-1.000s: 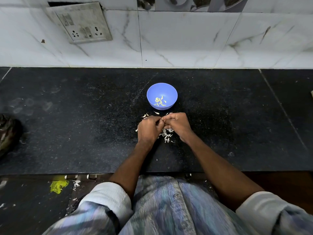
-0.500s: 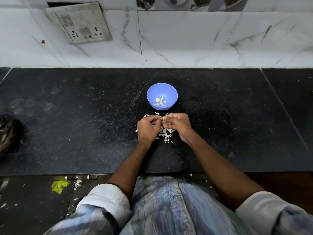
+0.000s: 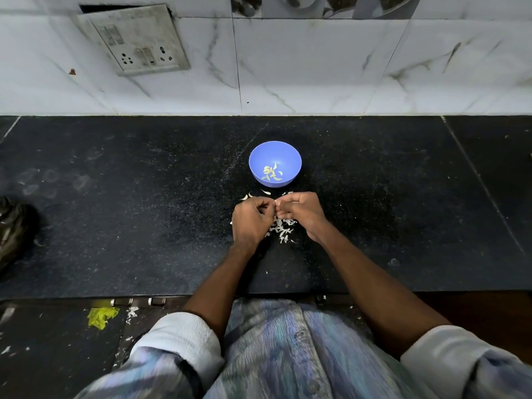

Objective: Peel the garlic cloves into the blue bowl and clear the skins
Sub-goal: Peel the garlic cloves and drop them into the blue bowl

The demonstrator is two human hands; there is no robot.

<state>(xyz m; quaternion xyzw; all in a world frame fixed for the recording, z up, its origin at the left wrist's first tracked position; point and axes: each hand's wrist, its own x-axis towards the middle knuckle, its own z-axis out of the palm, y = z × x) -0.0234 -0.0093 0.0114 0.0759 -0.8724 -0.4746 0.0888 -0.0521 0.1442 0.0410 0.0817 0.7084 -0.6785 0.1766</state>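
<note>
A small blue bowl (image 3: 275,152) stands on the black counter with several pale peeled garlic cloves (image 3: 272,174) at its bottom. Just in front of it my left hand (image 3: 250,221) and my right hand (image 3: 302,211) meet fingertip to fingertip, both curled and pinching a small garlic clove (image 3: 275,201), which shows only as a pale speck between them. A scatter of white garlic skins (image 3: 283,228) lies on the counter beneath and between my hands, with a few more pieces (image 3: 250,195) near the bowl's front.
The black stone counter (image 3: 129,211) runs to a white tiled wall carrying a socket plate (image 3: 135,38). A dark bag-like object (image 3: 14,228) lies at the left edge. Below the counter's front edge are a yellow scrap (image 3: 100,316) and fallen skins on the floor.
My hands stay in the same spot, fingertips together; only small finger shifts on the clove show. The bowl has not moved.
</note>
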